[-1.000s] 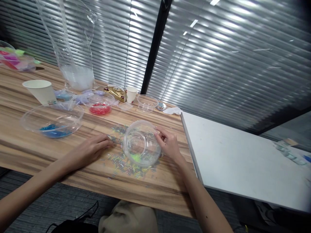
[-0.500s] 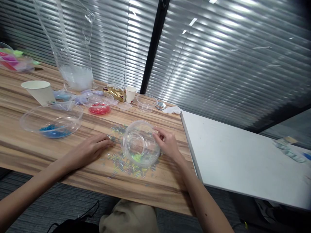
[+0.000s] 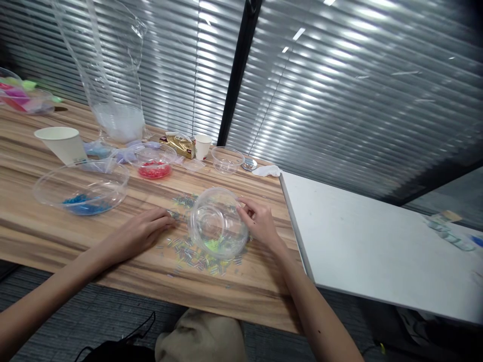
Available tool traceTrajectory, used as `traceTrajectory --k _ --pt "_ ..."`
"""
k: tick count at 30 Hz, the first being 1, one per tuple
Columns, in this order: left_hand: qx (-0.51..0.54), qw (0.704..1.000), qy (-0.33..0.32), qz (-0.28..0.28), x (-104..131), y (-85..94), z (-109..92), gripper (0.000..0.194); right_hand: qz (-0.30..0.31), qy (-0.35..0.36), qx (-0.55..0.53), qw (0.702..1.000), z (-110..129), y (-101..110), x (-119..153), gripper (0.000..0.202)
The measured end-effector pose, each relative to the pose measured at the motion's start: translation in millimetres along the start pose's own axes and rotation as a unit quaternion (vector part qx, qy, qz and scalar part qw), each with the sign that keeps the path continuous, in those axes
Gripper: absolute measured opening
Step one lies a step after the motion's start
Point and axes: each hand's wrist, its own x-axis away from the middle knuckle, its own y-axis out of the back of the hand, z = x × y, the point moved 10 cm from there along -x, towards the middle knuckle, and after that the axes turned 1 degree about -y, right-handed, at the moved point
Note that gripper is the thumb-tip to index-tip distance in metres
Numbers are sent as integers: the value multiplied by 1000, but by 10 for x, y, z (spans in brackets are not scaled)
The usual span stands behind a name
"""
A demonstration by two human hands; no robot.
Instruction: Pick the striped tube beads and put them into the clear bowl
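Observation:
My right hand [image 3: 258,220] pinches the rim of a clear plastic bowl [image 3: 231,229], tilted so that its inside faces me. A few yellow-green pieces [image 3: 213,245] lie low in it. Beneath and around the bowl, many small tube-like beads [image 3: 196,259] in mixed colours are scattered on the wooden table [image 3: 158,284]. My left hand [image 3: 153,226] rests on the table at the left edge of the scatter. Its fingers are bent together at the dark beads [image 3: 173,215]; whether one is between the fingertips I cannot make out.
A clear bowl with blue beads [image 3: 85,205] stands at left, another with red beads [image 3: 154,170] behind it. Further back are paper cups [image 3: 203,147], a gold packet [image 3: 181,145], a clear bowl [image 3: 227,160] and a bag-lined tub [image 3: 121,123]. A white board [image 3: 370,241] adjoins at right.

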Motion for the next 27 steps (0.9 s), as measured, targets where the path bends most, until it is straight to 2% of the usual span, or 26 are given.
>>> traceTrajectory --k 6,18,22,27 --pt "15 1000 6 -16 -9 48 -12 23 -13 4 -6 1000 -8 21 1 30" --pt "27 1000 12 5 81 -29 88 32 -29 24 -8 999 4 37 -3 28" --pt "20 1000 7 17 79 -54 77 32 -32 23 -12 999 6 44 -3 28" --pt "17 1000 11 6 80 -24 49 33 -36 26 -14 999 5 51 -1 29"
